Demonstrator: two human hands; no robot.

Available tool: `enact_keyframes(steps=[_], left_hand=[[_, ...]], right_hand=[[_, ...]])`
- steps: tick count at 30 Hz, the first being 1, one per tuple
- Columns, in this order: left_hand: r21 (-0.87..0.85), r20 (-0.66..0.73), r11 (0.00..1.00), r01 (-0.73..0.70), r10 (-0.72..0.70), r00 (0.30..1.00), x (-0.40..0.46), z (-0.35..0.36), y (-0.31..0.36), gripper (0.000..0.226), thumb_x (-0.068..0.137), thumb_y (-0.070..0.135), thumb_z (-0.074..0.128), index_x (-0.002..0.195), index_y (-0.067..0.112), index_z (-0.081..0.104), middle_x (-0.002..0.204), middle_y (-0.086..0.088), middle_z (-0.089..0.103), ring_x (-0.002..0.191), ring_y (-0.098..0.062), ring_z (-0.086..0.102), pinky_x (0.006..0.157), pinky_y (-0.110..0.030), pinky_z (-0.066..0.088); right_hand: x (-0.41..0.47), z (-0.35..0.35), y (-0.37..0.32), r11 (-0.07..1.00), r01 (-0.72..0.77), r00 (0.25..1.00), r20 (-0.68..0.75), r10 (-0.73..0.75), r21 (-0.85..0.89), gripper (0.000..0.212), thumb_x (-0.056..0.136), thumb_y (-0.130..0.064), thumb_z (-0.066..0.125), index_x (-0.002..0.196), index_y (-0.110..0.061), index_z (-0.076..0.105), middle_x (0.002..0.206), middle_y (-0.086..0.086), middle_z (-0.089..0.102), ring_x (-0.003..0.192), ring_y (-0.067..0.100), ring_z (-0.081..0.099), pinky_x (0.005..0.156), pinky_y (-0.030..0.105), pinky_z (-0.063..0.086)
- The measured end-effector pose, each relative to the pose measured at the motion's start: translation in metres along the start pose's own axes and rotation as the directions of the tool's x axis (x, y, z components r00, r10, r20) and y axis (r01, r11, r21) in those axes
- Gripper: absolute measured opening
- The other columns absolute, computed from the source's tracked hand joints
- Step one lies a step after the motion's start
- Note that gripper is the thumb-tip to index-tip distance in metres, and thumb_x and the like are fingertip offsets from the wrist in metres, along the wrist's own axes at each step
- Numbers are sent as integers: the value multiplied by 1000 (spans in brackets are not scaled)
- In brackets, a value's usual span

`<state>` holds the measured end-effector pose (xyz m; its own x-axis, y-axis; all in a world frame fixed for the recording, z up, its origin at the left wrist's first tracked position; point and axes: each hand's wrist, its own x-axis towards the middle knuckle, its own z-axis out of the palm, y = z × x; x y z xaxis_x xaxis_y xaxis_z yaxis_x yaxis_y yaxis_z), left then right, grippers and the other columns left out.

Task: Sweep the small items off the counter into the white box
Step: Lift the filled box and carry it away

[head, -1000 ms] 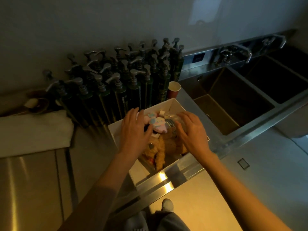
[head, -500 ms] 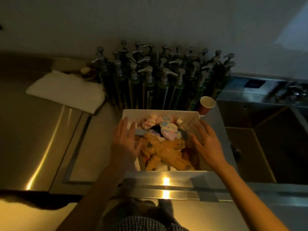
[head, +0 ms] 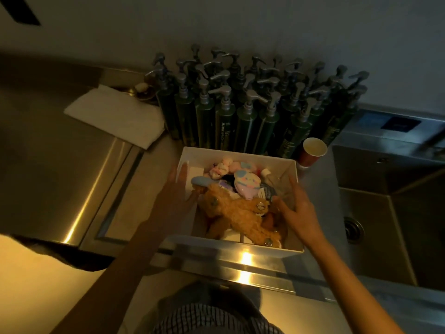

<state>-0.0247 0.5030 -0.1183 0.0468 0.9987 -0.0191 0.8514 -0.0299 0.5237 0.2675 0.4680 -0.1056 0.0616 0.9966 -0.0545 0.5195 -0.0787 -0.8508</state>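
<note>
The white box [head: 237, 156] sits at the counter's [head: 60, 165] front edge, a hand at each side: left hand [head: 174, 201] flat-fingered against its left wall, right hand [head: 297, 208] spread over its right wall. Inside lie a tan plush toy [head: 238, 214] and pastel small items [head: 245, 186]; dark pump bottles [head: 248, 112] and a red paper cup [head: 311, 150] stand just behind.

Bare forearms — a checked garment [head: 212, 319], possibly a shirt.

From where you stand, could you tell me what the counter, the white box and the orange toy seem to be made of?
Counter: brushed stainless steel, streaked glare. White box: thin matte walls, probably card or plastic. Orange toy: shaggy plush with small metal rings.
</note>
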Motion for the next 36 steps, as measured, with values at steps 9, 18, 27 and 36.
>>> enact_keyframes(steps=[9,18,27,36], left_hand=[[-311,70,946,87,-69,995,-5,-3,-5,76,92,28,59,151,22,12,154,-4,23,136,-17,29,98,-20,20],[-593,167,787,171,-87,982,1,-10,-8,74,89,21,63,148,33,20,140,25,20,128,5,20,104,-23,21],[-667,248,707,237,-90,965,3,-17,-2,87,83,9,68,149,36,18,134,23,21,122,5,21,99,-21,26],[-646,247,753,123,53,968,11,-28,-4,87,84,-2,64,147,36,18,137,29,17,113,26,22,91,-3,29]], right_hand=[[-15,6,4,969,-180,982,-28,187,168,61,93,-31,57,142,-43,23,117,-25,45,98,-6,48,80,13,40],[-12,7,1,940,-226,971,-15,237,256,67,92,-24,59,147,-37,22,127,-16,43,108,2,47,79,14,42],[-16,10,-6,940,-243,969,24,245,240,77,86,-31,66,146,-43,19,134,-13,35,123,10,37,100,35,38],[-30,14,-14,917,-289,952,-16,305,274,73,91,-26,60,148,-38,16,119,-30,34,99,-20,44,71,3,40]])
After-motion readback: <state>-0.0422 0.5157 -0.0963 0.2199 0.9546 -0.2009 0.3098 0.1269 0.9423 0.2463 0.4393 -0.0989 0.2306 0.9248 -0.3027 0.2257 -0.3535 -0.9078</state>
